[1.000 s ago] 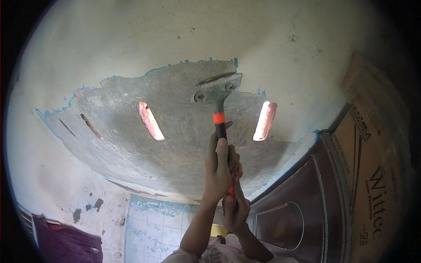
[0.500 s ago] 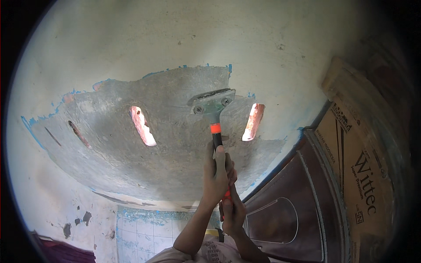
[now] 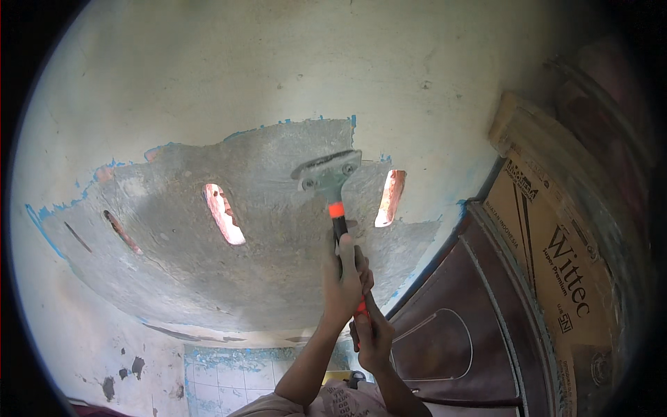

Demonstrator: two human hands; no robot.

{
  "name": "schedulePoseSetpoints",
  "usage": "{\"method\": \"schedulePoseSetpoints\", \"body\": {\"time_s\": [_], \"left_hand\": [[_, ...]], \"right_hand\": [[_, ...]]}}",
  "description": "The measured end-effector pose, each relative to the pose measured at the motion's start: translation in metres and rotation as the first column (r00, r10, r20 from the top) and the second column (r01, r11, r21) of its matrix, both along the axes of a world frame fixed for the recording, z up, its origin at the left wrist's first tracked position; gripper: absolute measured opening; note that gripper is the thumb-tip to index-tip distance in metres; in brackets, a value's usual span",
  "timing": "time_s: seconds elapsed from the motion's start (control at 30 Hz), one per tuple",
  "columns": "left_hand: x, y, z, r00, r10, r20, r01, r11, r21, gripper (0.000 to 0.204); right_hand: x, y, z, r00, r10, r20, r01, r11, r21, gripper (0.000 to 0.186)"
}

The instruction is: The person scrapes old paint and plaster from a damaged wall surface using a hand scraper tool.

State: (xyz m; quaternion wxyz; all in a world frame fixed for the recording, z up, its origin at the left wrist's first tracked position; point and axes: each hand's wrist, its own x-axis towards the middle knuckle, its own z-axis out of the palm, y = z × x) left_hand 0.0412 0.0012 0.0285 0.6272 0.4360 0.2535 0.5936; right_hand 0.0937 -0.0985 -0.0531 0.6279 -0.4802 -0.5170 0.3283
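A long-handled scraper with a wide metal head [image 3: 326, 170], orange band and black-and-red handle is held upright in both hands. My left hand [image 3: 342, 278] is closed round the upper, black part of the handle. My right hand [image 3: 373, 333] grips the red lower part just below it. The head lies over a grey, bare plaster patch [image 3: 278, 236] with ragged blue edges, between two bright slot openings [image 3: 224, 212] [image 3: 389, 198]; whether the blade touches the plaster I cannot tell.
Cream paint [image 3: 278, 62] surrounds the patch, with narrower slots at left. At right are a dark brown door [image 3: 445, 347] and a large cardboard sheet [image 3: 535, 229]. A blue-spattered tiled wall [image 3: 229, 375] shows at the bottom, beside a stained white wall [image 3: 118, 354].
The scraper head has moved down the picture, a little lower on the grey patch than a second ago. The whole view has shifted too. Both hands keep their grip.
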Motion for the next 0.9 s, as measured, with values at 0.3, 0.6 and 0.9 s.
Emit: {"method": "schedulePoseSetpoints", "body": {"time_s": [0.3,0.6,0.9], "left_hand": [[-0.002,0.001,0.003,1.0,0.006,0.015,-0.006,1.0,0.015,0.036],[-0.001,0.002,0.006,0.999,-0.014,0.034,0.015,1.0,-0.016,0.036],[-0.002,0.001,0.003,0.998,-0.032,0.061,0.036,0.997,-0.075,0.038]], "right_hand": [[-0.005,0.0,-0.002,1.0,-0.017,-0.021,0.018,0.999,0.031,0.057],[-0.005,-0.001,0.013,0.997,-0.006,-0.074,0.007,1.0,0.013,0.055],[-0.003,-0.006,0.009,0.996,-0.034,-0.079,0.032,0.999,-0.022,0.055]]}}
